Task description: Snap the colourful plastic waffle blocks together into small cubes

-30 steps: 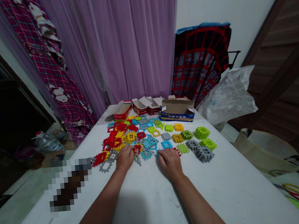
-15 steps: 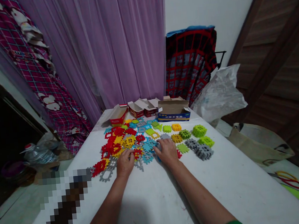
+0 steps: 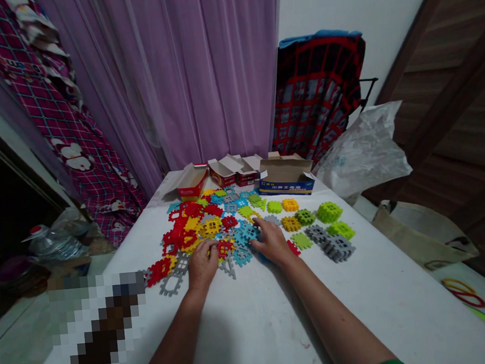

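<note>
A pile of flat plastic interlocking building pieces, among them red pieces [image 3: 180, 230], yellow pieces [image 3: 211, 226] and blue pieces [image 3: 245, 234], covers the middle of the table. My left hand [image 3: 202, 263] rests at the pile's near edge, beside a grey piece [image 3: 170, 284] and a red-and-yellow piece [image 3: 225, 248]. Its fingers are curled together, and what they hold, if anything, is hidden. Over the blue pieces is my right hand [image 3: 274, 242], its thumb and forefinger apart. Whether its fingertips touch a piece is unclear.
Stacked grey pieces [image 3: 336, 247], green pieces [image 3: 329, 212] and yellow pieces [image 3: 291, 223] stand at the right. Open cardboard boxes, including a blue box [image 3: 286, 186] and a red box [image 3: 192, 191], line the table's far edge. A clear plastic bag [image 3: 361, 154] hangs beyond the right edge.
The view has shifted slightly. My right hand's thumb and forefinger have spread wider over the blue pieces. My left hand stays in about the same place by the pile.
</note>
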Action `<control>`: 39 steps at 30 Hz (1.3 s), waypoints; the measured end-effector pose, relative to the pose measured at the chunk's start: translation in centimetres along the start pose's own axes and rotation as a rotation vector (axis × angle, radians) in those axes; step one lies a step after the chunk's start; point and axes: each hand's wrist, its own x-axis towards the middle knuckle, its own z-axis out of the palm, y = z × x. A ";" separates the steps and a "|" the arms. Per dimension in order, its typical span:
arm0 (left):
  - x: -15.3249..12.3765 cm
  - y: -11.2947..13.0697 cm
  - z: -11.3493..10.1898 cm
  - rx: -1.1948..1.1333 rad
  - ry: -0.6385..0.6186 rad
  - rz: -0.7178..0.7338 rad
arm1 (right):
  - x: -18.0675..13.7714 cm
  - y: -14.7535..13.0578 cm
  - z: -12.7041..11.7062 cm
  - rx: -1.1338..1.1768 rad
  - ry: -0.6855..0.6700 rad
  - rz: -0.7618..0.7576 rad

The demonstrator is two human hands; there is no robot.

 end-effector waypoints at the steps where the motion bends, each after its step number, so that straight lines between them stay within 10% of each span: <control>1: -0.1 0.1 0.0 0.004 0.001 0.006 | -0.4 0.3 0.1 0.046 0.019 -0.030; 25: -0.6 0.1 -0.1 0.060 0.011 0.136 | -3.9 -1.2 2.0 0.151 0.061 -0.433; 39: -0.4 0.1 -0.6 -0.123 0.064 0.002 | -3.2 0.9 2.1 0.073 0.327 -0.267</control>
